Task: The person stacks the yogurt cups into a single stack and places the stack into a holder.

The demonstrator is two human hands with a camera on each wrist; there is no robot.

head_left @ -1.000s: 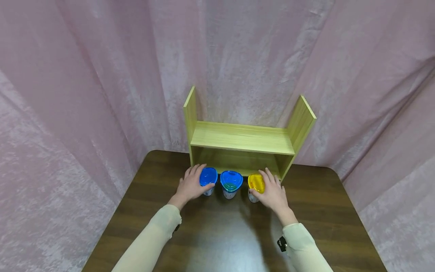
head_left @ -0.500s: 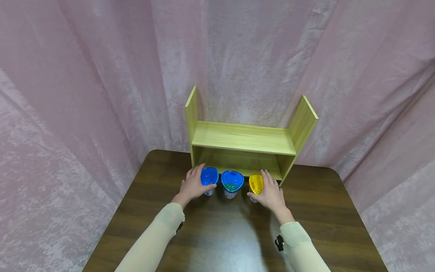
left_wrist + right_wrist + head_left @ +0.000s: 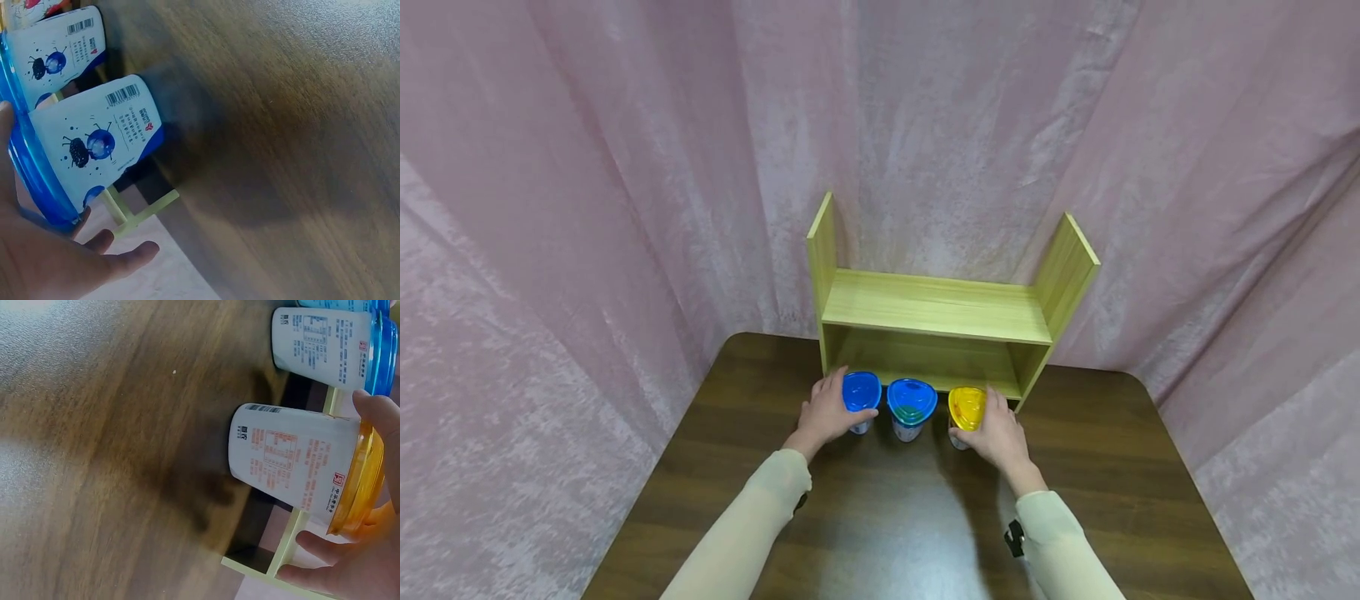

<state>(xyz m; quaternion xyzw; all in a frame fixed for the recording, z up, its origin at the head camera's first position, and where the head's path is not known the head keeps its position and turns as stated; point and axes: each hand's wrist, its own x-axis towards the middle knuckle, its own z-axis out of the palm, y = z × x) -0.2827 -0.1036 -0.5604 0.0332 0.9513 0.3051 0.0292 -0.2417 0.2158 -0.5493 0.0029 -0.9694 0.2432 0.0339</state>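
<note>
Three white printed cups stand upright in a row on the table. My left hand [image 3: 826,414] holds the left cup [image 3: 97,140] by its blue lid [image 3: 861,391], thumb on the near side and fingers round the far side. A second blue-lidded cup [image 3: 907,432] stands in the middle, untouched. At the right, my right hand [image 3: 999,429] grips a cup [image 3: 287,462] with a yellow-orange lid [image 3: 967,407], thumb and fingers spanning the lid. Berry characters and a barcode show on the left cup. Some right-hand fingers spread out beyond the lid in the right wrist view.
Right behind the cups stands a light wooden shelf [image 3: 936,307] with two tall side panels and a lower compartment. The dark wood table [image 3: 880,517] runs toward me. Pink curtains [image 3: 940,125] hang behind and on both sides.
My right hand has drawn in round the yellow-lidded cup, its fingers now nearer the lid. The left hand stays at its cup with only a slight shift. The cups keep their places.
</note>
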